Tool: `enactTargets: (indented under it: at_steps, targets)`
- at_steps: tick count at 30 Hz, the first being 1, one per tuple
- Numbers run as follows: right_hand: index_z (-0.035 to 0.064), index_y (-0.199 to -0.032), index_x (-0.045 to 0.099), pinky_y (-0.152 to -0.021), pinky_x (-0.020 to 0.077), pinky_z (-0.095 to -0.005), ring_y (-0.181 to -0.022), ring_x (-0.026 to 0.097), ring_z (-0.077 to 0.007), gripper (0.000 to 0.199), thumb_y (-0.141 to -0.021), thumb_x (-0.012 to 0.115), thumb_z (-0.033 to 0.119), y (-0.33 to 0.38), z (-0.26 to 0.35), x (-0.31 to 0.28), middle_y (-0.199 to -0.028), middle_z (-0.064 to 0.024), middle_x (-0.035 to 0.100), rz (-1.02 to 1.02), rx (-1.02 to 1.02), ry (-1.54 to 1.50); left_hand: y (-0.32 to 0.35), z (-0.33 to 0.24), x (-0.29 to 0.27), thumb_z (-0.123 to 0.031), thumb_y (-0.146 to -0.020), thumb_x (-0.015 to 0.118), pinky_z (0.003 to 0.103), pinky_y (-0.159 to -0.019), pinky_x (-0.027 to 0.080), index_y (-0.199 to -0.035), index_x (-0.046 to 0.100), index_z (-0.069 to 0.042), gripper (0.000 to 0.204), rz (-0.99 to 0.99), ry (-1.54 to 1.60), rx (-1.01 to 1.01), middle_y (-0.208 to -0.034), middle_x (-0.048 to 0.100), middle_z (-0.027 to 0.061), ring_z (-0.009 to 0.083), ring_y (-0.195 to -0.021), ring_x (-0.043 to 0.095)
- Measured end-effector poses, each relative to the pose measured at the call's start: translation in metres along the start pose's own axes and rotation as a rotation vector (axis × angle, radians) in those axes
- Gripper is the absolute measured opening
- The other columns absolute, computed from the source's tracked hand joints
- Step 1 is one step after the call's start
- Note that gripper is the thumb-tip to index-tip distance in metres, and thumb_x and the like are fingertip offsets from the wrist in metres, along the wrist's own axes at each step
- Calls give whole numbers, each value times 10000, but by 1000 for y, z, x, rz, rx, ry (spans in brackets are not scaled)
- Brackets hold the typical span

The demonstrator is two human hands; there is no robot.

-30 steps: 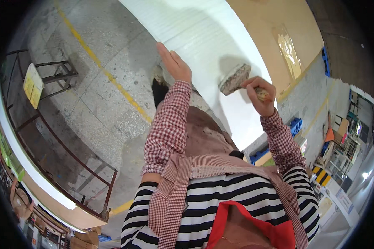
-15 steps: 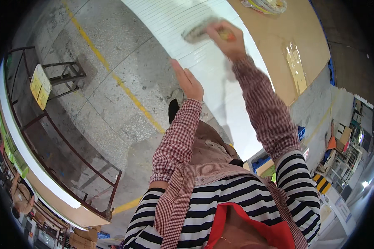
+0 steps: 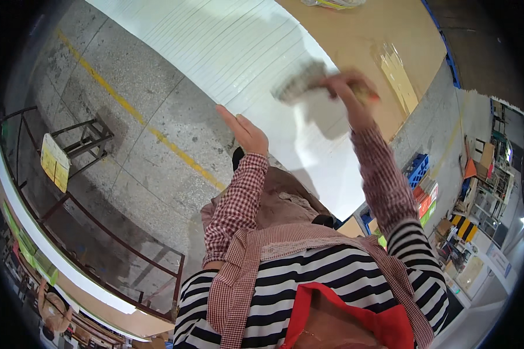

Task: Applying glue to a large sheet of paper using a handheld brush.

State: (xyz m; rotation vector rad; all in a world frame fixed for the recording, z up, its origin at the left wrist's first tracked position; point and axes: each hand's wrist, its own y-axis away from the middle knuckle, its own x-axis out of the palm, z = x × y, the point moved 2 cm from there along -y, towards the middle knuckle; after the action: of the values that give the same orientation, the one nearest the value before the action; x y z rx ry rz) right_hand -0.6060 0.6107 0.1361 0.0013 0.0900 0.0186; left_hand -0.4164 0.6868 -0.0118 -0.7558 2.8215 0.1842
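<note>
A large white ribbed panel (image 3: pixel 227 46) lies on a brown board, stretching away from me. My left hand (image 3: pixel 245 132) rests flat with fingers together on the panel's near edge. My right hand (image 3: pixel 346 92) is closed on the handle of a brush (image 3: pixel 300 86), whose blurred bristle head passes over the white surface right of centre. Both sleeves are red-and-white checked, worn over a striped top.
The brown board (image 3: pixel 367 35) lies beyond the panel. A concrete floor with a yellow line (image 3: pixel 151 131) is on the left, with a dark metal frame (image 3: pixel 81 136) and a railing. Blue and coloured crates (image 3: pixel 418 171) stand at the right.
My right hand swept the brush from near the panel's edge far up across it, then back toward the middle. My left hand slid a little nearer along the edge.
</note>
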Motion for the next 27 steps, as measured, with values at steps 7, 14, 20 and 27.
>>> enactTargets:
  at_steps: [7,14,20,27]
  targets:
    - [15,-890,649,-649,498,-235,-699,592,-97,118,-875,643,132,-27,-45,-8,-875,-55,690,140,64,65,1,-2,1,-232,-1030,210,402,-1181,95,-1457,51,106,567,-23,-47,20,-1539,54,274,358,-1442,77]
    - [16,-856,630,-545,479,-212,-652,589,-91,117,-897,604,122,128,-39,-110,-823,-73,680,59,298,245,-1,-1,5,-232,-1031,222,401,-1181,98,-1455,61,107,566,-31,8,46,-1542,61,266,352,-1442,87]
    - [17,-1079,576,-654,483,-253,-761,603,-133,222,-903,527,143,110,15,-122,-1106,-151,636,-69,226,-136,2,2,3,-232,-1032,225,401,-1181,102,-1459,60,98,565,-45,-1,57,-1540,65,269,352,-1441,93]
    - [1,-1172,535,-776,470,-251,-850,572,-144,318,-991,458,250,14,45,-99,-1279,-152,545,-181,258,-340,4,-3,5,-236,-1033,231,410,-1178,112,-1466,45,86,571,-41,23,30,-1539,66,271,360,-1441,91]
